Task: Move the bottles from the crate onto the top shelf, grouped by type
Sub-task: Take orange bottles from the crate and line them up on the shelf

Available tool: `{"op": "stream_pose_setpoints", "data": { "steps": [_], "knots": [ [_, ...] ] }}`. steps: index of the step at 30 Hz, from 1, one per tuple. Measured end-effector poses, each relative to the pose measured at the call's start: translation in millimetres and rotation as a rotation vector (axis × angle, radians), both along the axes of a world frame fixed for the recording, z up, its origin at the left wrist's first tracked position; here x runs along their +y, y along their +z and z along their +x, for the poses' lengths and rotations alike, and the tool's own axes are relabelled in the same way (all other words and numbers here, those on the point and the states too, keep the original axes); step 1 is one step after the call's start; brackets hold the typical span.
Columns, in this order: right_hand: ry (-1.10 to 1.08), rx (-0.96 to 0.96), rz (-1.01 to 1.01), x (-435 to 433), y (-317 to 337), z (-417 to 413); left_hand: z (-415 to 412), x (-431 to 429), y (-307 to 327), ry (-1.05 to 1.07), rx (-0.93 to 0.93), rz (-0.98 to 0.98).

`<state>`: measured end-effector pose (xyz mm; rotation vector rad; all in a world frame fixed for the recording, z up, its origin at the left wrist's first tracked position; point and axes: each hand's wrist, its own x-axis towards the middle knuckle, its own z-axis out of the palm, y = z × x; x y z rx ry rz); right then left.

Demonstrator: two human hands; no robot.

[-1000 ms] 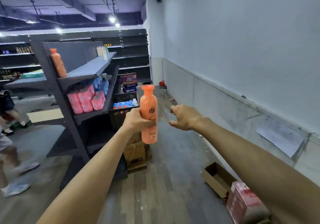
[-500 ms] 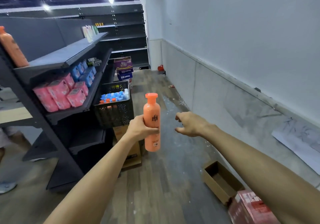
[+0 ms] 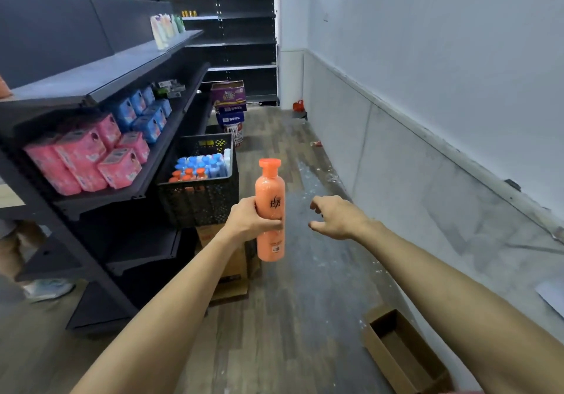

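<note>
Left hand (image 3: 250,219) wrapped round middle of tall orange plastic bottle (image 3: 270,192); bottle upright in mid-air over aisle, just right of black lattice plastic crate (image 3: 198,201). Right hand (image 3: 338,218) loose, fingers half-curled, holding nothing. Best: raise to grey metal top shelf (image 3: 100,73), stand it base-flat beside orange shape (image 3: 3,88) at left edge, likely same type, back from lip. Dusty wood-plank floor (image 3: 274,332); open brown cardboard box (image 3: 403,354) underfoot by white wall (image 3: 427,27).

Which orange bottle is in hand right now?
The tall orange plastic bottle, upright in the left hand, gripped mid-body. The other orange-capped bottles sit in the black plastic crate; the right hand holds nothing.
</note>
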<state>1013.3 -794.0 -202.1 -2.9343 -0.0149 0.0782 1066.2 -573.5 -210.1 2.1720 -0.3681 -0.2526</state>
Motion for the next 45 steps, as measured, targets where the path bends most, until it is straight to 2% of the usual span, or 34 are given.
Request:
{"op": "stream_pose_setpoints", "data": {
  "steps": [12, 21, 34, 39, 45],
  "knots": [
    [-0.037, 0.014, 0.001, -2, -10, 207, 231, 0, 0, -0.032, -0.064, -0.022],
    [-0.024, 0.039, 0.025, -25, -18, 336, 353, -16, -20, -0.033, -0.063, -0.035],
    [0.14, 0.065, 0.016, -97, -26, 568, 549, -84, -24, 0.136, -0.056, -0.001],
    [0.196, 0.096, 0.01, -106, -27, 633, 591, -84, -25, 0.213, -0.036, -0.01],
    [0.286, 0.14, 0.027, -70, -46, 696, 634, -56, -41, 0.281, 0.032, 0.0]
  ]
}}
